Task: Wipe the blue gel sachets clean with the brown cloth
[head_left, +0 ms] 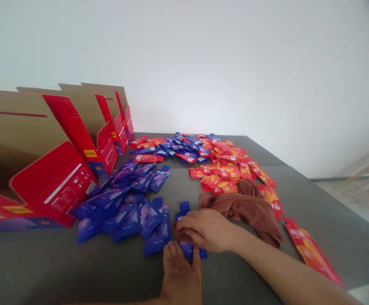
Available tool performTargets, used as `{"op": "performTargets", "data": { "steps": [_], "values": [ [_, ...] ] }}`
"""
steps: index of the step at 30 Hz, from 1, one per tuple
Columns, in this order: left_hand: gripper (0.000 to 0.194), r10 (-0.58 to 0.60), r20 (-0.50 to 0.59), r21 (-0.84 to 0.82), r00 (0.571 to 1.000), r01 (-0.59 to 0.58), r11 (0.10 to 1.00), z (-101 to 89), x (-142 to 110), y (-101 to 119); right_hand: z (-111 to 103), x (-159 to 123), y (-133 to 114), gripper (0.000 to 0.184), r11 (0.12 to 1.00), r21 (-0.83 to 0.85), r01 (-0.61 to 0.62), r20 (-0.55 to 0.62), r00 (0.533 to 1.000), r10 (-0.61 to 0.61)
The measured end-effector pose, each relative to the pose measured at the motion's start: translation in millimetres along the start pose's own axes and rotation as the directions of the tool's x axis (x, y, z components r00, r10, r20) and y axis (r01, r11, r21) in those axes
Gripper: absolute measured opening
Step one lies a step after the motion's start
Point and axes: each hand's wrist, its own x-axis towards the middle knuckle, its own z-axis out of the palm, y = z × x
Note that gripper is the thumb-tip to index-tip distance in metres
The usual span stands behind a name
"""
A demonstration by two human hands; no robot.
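Note:
My right hand (205,229) comes in from the lower right and presses a fold of brown cloth (251,214) against a blue sachet (183,210). The sachet's top shows above that hand, and its lower end shows beside my left hand (180,273). The left fingers and thumb close around that lower end. A loose heap of blue sachets (124,207) lies just left of my hands. Red and orange sachets (219,173) spread beyond the cloth, mixed with blue ones at the far end.
Several open cardboard display boxes (28,135) with red flaps stand in a row along the left of the grey table (76,262). A long red-orange sachet strip (311,252) lies near the right edge. A white wall rises behind.

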Motion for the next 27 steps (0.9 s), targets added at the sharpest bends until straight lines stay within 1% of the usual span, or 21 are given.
{"op": "performTargets", "data": {
  "steps": [2,4,7,9,11,14,15,16,17,19,21,23,25,27],
  "values": [
    [0.055,-0.016,-0.006,0.016,1.000,0.016,1.000,-1.3,1,0,1,3,3,0.024,1.000,-0.008,-0.010,0.006,1.000,0.010],
    [0.053,-0.033,-0.020,0.021,0.999,0.033,0.999,-2.3,3,0,5,8,9,0.024,0.995,-0.051,-0.082,-0.023,0.996,0.081],
    [0.052,-0.041,-0.038,0.011,0.998,0.041,0.999,-3.0,4,1,9,12,16,0.023,0.974,-0.112,-0.197,-0.076,0.979,0.190],
    [0.053,-0.050,-0.045,0.012,0.998,0.051,0.999,-3.2,4,1,9,10,16,0.021,0.965,-0.132,-0.228,-0.096,0.972,0.216],
    [0.053,-0.061,-0.044,0.022,0.997,0.062,0.998,-3.7,3,2,6,6,13,0.019,0.976,-0.118,-0.185,-0.091,0.980,0.175],
    [0.052,-0.051,-0.031,0.025,0.998,0.052,0.998,-4.8,3,2,0,-1,8,0.016,1.000,-0.020,-0.004,-0.030,1.000,0.003],
    [0.052,-0.043,-0.026,0.026,0.999,0.044,0.999,-5.1,3,2,-2,-2,8,0.015,0.999,0.011,0.038,-0.015,0.999,-0.038],
    [0.051,-0.038,-0.023,0.030,0.999,0.039,0.999,-5.3,3,2,-2,-3,8,0.015,0.998,0.027,0.049,-0.012,0.999,-0.049],
    [0.052,-0.037,-0.024,0.038,0.999,0.038,0.999,-5.3,3,2,-2,-3,10,0.014,0.999,0.029,0.032,-0.018,0.999,-0.032],
    [0.053,-0.041,-0.035,0.061,0.999,0.043,0.997,-5.2,3,2,1,-1,16,0.014,0.999,0.003,-0.051,-0.046,0.998,0.051],
    [0.054,-0.050,-0.050,0.089,0.997,0.055,0.995,-4.8,3,3,5,3,24,0.016,0.989,-0.039,-0.144,-0.079,0.987,0.141],
    [0.054,-0.059,-0.064,0.114,0.996,0.066,0.991,-4.7,3,3,8,7,30,0.018,0.974,-0.078,-0.212,-0.107,0.973,0.203],
    [0.054,-0.066,-0.073,0.126,0.995,0.075,0.989,-4.7,3,3,9,9,34,0.018,0.964,-0.100,-0.247,-0.127,0.964,0.234],
    [0.054,-0.069,-0.069,0.119,0.995,0.077,0.990,-4.8,3,4,8,9,33,0.018,0.964,-0.107,-0.244,-0.132,0.964,0.230]
  ]
}}
